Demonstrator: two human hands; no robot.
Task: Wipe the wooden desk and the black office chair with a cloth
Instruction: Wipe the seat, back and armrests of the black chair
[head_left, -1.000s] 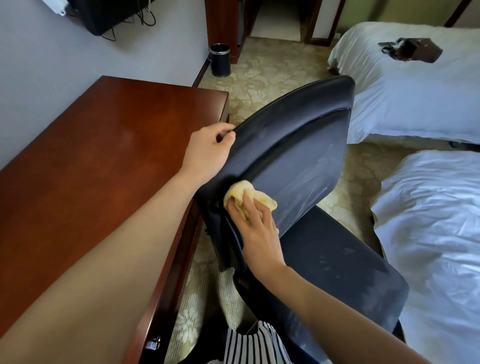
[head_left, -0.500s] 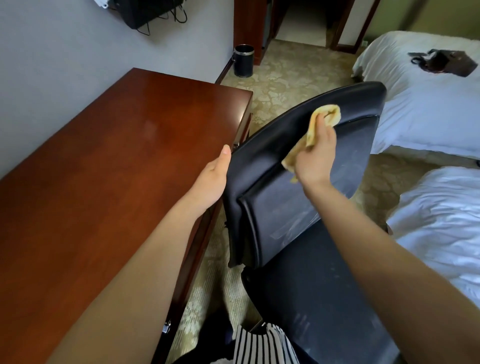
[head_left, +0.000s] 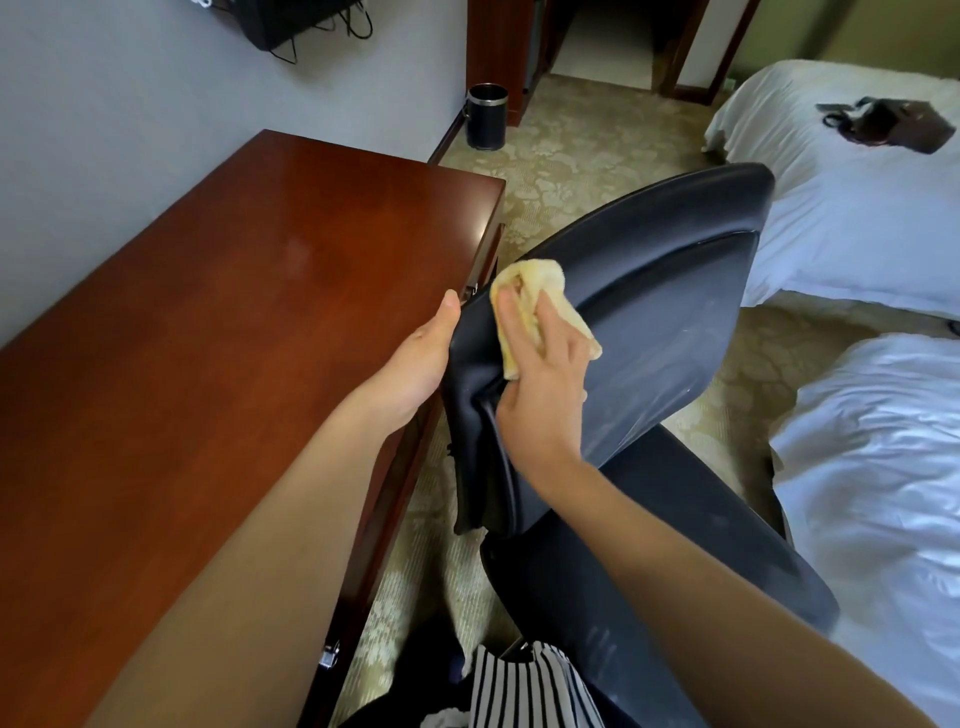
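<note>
Wooden desk (head_left: 208, 364): the largest item, running along the wall (head_left: 130, 130) on your left, its polished top bare in view.

Black office chair (head_left: 675, 530): it stands on the patterned carpet (head_left: 571, 156), just off the desk's long open edge, near the far corner. Its backrest (head_left: 670, 312) is tilted, with its left edge close beside that desk edge. Pale streaks show on the backrest face and on the seat.

Two white beds: one (head_left: 857, 234) beyond the chair at the upper right, the other (head_left: 883, 493) to the right of the seat.

Your left hand (head_left: 415, 364): it holds the left edge of the backrest, between chair and desk edge. The thumb lies along the near side of that edge; the fingers are hidden behind it, so their curl cannot be seen.

Your right hand (head_left: 545, 395): it is just beside the left hand, on the front of the backrest near its upper left corner. Its fingers (head_left: 511, 322) are stretched almost straight and press the cloth against the chair.

Cloth (head_left: 530, 286): yellow and bunched, it lies under your right fingers and palm and touches the backrest. Folds show above the fingertips and at both sides of the hand.

Minor items: a dark bag (head_left: 893, 124) lies on the far bed. A black bin (head_left: 487, 117) stands on the carpet by the wall, past the desk's far end. A striped garment (head_left: 524, 691) shows at the bottom.
</note>
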